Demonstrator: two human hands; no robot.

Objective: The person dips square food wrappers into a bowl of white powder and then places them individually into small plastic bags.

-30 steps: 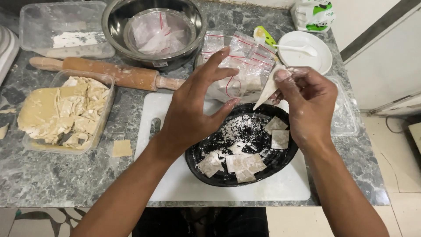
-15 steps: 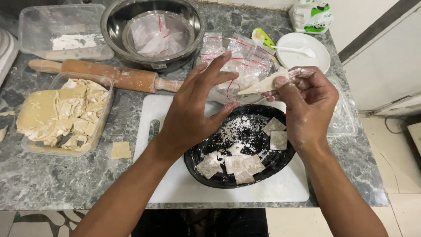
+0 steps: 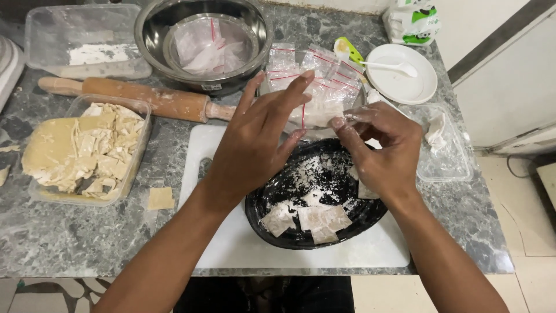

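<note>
Clear plastic zip bag (image 3: 315, 113) sits pinched between both hands above the floured black bowl (image 3: 272, 200): left hand (image 3: 255, 145) fingers spread, thumb and forefinger gripping; right hand (image 3: 385, 150) curled, pinching the edge. Keeping the mouth level over the bowl seems wise.

Black bowl (image 3: 289, 191), white cutting board (image 3: 231, 243), grey marbled counter (image 3: 75, 243), red-striped clear bags (image 3: 324, 69)

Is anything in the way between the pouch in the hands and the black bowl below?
Nothing visible. Both hands, left hand and right hand, hold the small clear pouch above the far rim of the black bowl, with only open air between them.
</note>
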